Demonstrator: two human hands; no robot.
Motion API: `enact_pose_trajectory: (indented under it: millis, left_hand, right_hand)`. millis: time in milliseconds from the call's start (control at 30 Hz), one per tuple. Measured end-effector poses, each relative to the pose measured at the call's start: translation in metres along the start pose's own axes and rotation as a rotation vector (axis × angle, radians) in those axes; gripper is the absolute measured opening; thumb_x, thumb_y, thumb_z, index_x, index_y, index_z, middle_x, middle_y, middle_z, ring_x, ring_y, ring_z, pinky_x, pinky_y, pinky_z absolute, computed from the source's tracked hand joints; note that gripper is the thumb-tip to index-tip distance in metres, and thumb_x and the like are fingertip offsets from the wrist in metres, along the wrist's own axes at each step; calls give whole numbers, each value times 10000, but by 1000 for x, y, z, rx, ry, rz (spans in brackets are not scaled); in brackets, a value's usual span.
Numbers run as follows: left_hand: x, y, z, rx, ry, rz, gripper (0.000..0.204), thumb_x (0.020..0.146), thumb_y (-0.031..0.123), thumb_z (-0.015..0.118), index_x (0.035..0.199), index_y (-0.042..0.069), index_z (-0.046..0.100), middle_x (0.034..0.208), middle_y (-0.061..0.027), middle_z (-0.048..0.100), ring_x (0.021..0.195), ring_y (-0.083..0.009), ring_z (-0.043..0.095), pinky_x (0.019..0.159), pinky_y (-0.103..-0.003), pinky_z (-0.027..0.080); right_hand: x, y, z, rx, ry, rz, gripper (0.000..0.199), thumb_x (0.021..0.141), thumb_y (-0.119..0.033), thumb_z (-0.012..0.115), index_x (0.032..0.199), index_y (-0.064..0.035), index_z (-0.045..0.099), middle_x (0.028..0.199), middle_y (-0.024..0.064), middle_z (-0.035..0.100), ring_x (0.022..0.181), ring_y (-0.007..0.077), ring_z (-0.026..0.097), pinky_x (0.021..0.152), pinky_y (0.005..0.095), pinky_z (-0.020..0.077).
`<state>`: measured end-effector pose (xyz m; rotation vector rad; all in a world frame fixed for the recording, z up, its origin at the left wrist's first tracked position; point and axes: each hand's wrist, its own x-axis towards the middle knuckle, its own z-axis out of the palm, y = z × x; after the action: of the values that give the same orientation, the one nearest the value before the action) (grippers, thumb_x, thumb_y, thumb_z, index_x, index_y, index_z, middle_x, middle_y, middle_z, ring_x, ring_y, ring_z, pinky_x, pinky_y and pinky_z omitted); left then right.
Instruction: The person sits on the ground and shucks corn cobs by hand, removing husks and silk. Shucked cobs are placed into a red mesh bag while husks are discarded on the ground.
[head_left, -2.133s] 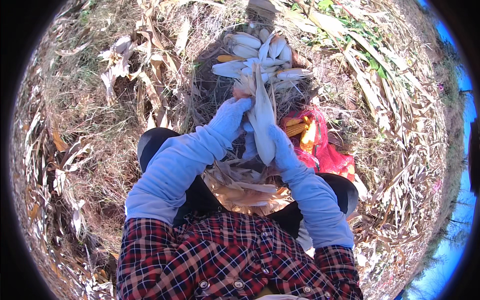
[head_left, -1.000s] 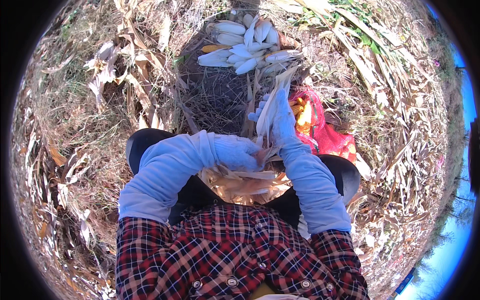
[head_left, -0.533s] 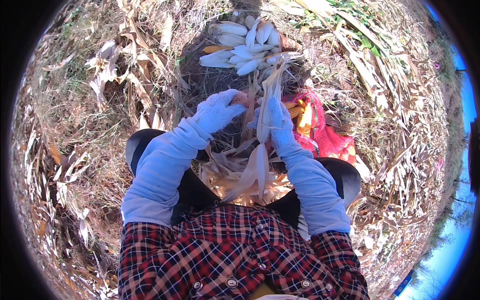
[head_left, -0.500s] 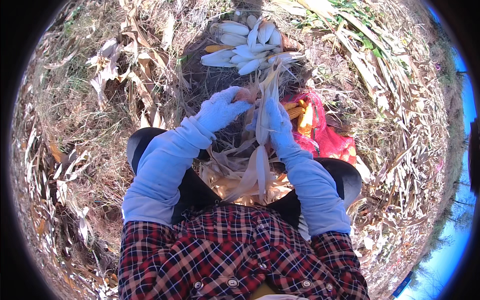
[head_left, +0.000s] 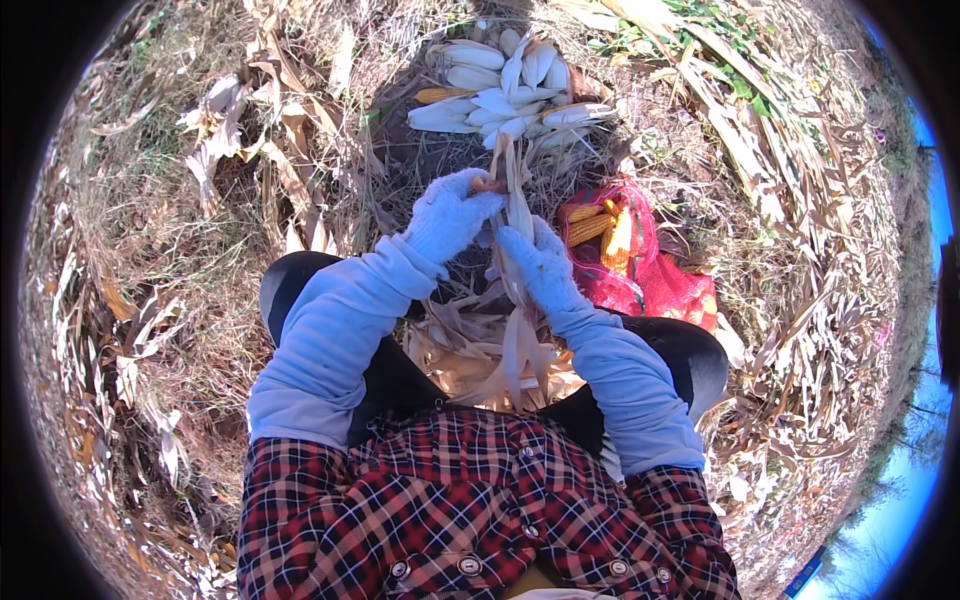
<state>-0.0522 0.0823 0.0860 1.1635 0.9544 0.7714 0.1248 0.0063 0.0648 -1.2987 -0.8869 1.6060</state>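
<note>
An ear of corn in its pale dry husk (head_left: 518, 212) stands upright between my hands, above my lap. My right hand (head_left: 543, 265), in a white glove, is closed around the ear's lower part. My left hand (head_left: 448, 218), gloved too, pinches the husk near its upper end, where something brownish shows at the fingertips. Long loose husk leaves (head_left: 516, 345) hang below the ear. The kernels of this ear are hidden. Just beyond my hands lies a pile of ears in whitish husks (head_left: 500, 95), with one bare yellow cob (head_left: 442, 95) at its left.
A red mesh bag (head_left: 650, 285) holding several bare yellow cobs (head_left: 617, 240) lies right of my right hand. Shed husks (head_left: 450, 335) are heaped between my legs. Dry stalks (head_left: 700, 80) and grass (head_left: 190, 270) cover the ground around.
The ear has shifted slightly left and its tip has come lower. My left hand has moved in against the husk, and my right hand has moved a little left and down.
</note>
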Motion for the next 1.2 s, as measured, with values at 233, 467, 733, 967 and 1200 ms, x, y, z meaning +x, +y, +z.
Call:
enact_pose_trajectory:
  millis: [233,467,733,967,1200]
  left_hand:
    - [2,-15,0,-494,-9,-135,258,979,115,632,1199,-17,664,953,-94,737,716,-188,718,632,-315,608]
    - [-7,8,8,-160,4,-62,237,995,133,606,1170,-4,691,945,-75,735,768,-152,706,669,-304,592]
    - [6,-62,-6,-83,-25,205,216,1036,129,539,1191,35,655,1019,-84,727,890,-221,712,725,-359,590]
    - [0,-31,4,-555,-102,-140,192,1043,108,569,1202,39,652,1039,-68,723,867,-173,710,752,-319,602]
    - [-20,8,24,-296,-214,-34,212,1039,137,617,1226,43,654,1000,-22,696,750,-101,642,641,-244,523]
  right_hand:
    - [-12,-20,5,164,-78,11,451,1010,-300,648,1349,-12,578,1090,119,702,873,188,689,680,339,608]
    - [-11,-20,1,180,-78,62,454,1023,-307,633,1360,-10,569,1115,122,689,870,203,694,636,375,625]
    - [-16,-21,9,-85,-78,-183,464,996,-240,710,1377,-19,563,1119,82,682,944,139,655,821,310,558]
    - [5,-1,6,1,158,-414,408,1072,-242,603,1412,-21,562,1273,98,634,1173,175,593,999,337,493]
    - [13,0,-24,280,266,-174,464,1108,-461,487,1233,-41,640,1162,120,689,992,228,668,928,404,553]
